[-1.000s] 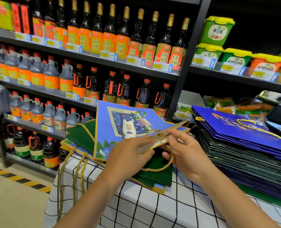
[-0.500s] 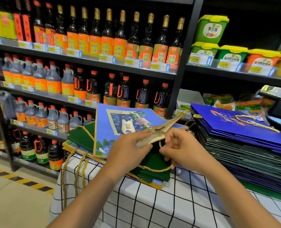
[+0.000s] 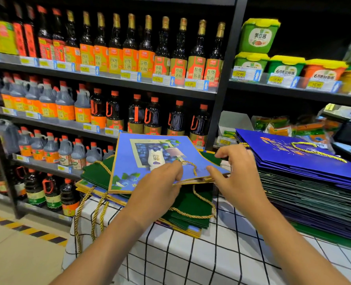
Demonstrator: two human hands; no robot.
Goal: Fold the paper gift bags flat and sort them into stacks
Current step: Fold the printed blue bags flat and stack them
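Fingers of both hands are curled onto the near edge of a light-blue paper gift bag (image 3: 150,159) w/ a blueberry and bottle picture; left hand (image 3: 158,188) pinches the edge from the left, thumb on top, and right hand (image 3: 235,177) pinches it from the right, one finger raised toward the back. Bag looks nearly flat, printed face up, but its near edge is held slightly lifted above a low pile (image 3: 189,210) of dark-green and blue bags on the table (image 3: 191,256), which wears a white cloth w/ black grid lines. Gold rope handle (image 3: 191,168) lies on the bag face betw. the hands; more gold ropes hang off the table's left edge. To the right, well apart from the hands, sits a tall stack (image 3: 314,182) of flattened bags, royal-blue one on top w/ its own gold handle, darker ones beneath. Progress, as a judgement: most sorting seems done, since that right stack is high and tidy; the left pile is short and looser, edges not squared. Bag in hand appears folded but not yet laid down. What's left: lower it onto the matching pile, tuck the ropes, square the edges. Can't tell if unfolded bags wait out of frame. Behind: shop shelves w/ sauce bottles, price tags, green tubs
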